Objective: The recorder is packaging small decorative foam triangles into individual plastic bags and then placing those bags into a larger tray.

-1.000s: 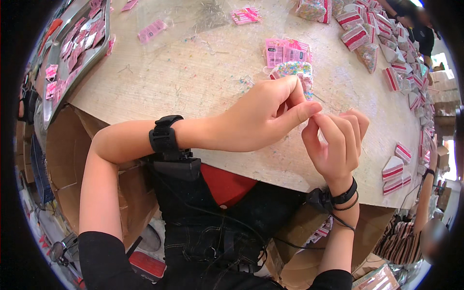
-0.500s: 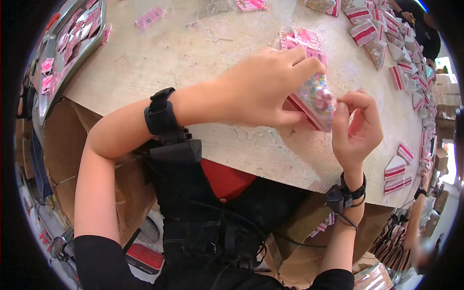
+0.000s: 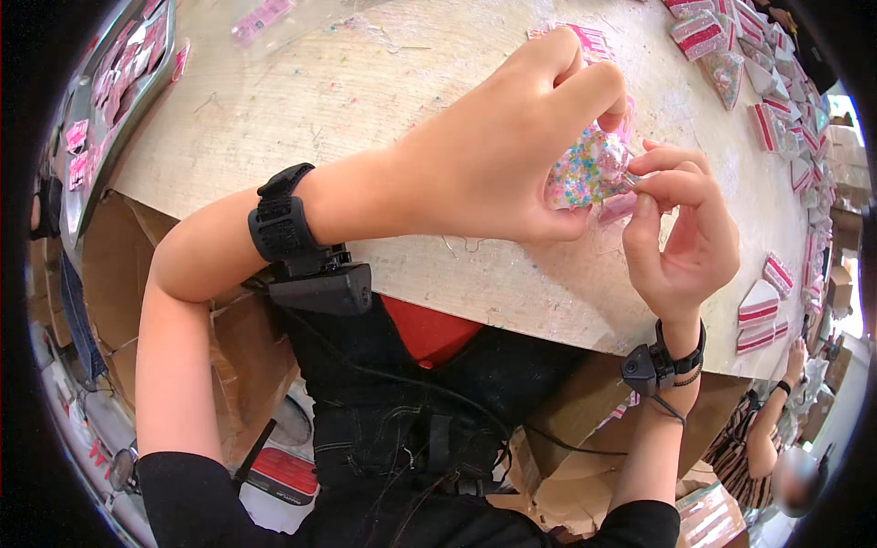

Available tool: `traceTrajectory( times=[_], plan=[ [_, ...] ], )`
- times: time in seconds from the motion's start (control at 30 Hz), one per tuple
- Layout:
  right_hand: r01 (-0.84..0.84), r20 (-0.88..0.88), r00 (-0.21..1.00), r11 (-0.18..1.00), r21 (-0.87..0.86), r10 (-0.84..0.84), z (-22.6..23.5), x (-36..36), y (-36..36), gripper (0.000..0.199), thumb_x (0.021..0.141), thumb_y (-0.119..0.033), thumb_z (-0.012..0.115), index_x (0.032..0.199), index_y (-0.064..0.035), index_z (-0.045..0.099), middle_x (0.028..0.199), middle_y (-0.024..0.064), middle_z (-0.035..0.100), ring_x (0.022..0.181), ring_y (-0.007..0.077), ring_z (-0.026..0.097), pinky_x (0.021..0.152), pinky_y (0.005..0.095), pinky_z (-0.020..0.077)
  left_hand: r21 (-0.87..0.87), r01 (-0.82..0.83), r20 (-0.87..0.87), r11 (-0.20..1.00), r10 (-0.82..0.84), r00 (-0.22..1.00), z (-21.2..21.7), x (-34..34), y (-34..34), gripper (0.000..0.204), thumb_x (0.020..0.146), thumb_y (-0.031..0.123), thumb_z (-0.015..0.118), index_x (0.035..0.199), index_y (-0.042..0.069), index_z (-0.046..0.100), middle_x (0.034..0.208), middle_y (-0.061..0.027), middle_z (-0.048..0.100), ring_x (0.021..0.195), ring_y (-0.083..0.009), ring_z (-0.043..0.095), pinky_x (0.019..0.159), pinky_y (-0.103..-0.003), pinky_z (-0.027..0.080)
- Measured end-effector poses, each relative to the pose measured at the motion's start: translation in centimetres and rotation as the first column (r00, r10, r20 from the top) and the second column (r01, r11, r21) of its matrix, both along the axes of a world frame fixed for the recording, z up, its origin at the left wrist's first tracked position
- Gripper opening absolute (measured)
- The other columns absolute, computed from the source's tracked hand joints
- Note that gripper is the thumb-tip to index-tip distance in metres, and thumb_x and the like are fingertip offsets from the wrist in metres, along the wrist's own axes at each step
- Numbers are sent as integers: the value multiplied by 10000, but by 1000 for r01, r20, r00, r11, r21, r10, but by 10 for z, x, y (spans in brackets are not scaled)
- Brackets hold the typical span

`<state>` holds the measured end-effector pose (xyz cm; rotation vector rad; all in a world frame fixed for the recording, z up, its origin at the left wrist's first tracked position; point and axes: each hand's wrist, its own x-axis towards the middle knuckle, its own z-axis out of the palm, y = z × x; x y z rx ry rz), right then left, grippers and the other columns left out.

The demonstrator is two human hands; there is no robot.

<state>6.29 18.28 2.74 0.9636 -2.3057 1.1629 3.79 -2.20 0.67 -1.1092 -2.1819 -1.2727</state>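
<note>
My left hand [image 3: 512,155] is closed around a wedge-shaped toy cake slice [image 3: 585,172], its face covered in multicoloured beads. That beaded face is turned up and toward the right. At the slice's right-hand tip, my right hand [image 3: 687,224] pinches a small thin piece [image 3: 630,180] between thumb and fingertips; whether it is wire, a pin or a cord end I cannot tell. Both hands are above the wooden table [image 3: 365,110]. Pink printed cards [image 3: 592,41] lie just beyond my left knuckles, partly hidden by them.
A metal tray [image 3: 137,128] of pink cards stands at the left edge. Many similar cake slices [image 3: 703,36] are heaped along the far right, with several more [image 3: 760,303] near the right edge. Cardboard boxes [image 3: 128,274] stand below the table. Another person [image 3: 754,438] is at lower right.
The cake slice has turned in my left hand: its pink side showed before, and now the beaded face does. Both hands stay close together, the right still pinching at the tip.
</note>
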Motion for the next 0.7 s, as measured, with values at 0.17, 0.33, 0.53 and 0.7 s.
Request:
traceTrajectory(
  times=[0.17,0.33,0.53,0.7],
  plan=[
    [13,76,997,998,-66,-8,0,3,-2,167,680,133,586,815,35,585,874,140,656,668,103,558,595,213,466,14,-12,-59,1000,12,998,0,1,-1,513,607,151,793,1020,69,500,932,-168,446,868,-336,499,759,-386,438],
    [44,126,991,996,-83,-33,1,5,-3,167,684,135,577,817,34,583,882,121,653,668,94,538,623,212,455,-91,204,-23,975,-207,978,10,-11,-12,491,673,76,750,1092,24,501,951,-201,430,883,-320,477,765,-372,407],
    [71,208,977,987,-146,-39,1,7,-6,166,685,136,573,817,37,582,881,113,652,677,89,538,632,212,455,-190,46,-64,981,-59,996,17,-5,-8,484,607,80,775,997,46,491,848,-137,361,767,-276,417,679,-351,355],
    [69,205,978,992,-106,-46,1,6,-6,164,685,135,577,811,31,584,868,97,645,676,88,547,636,211,456,-60,115,-190,992,-124,974,5,-12,-5,291,694,74,694,898,40,489,801,-108,342,731,-252,388,632,-340,320]
  ],
)
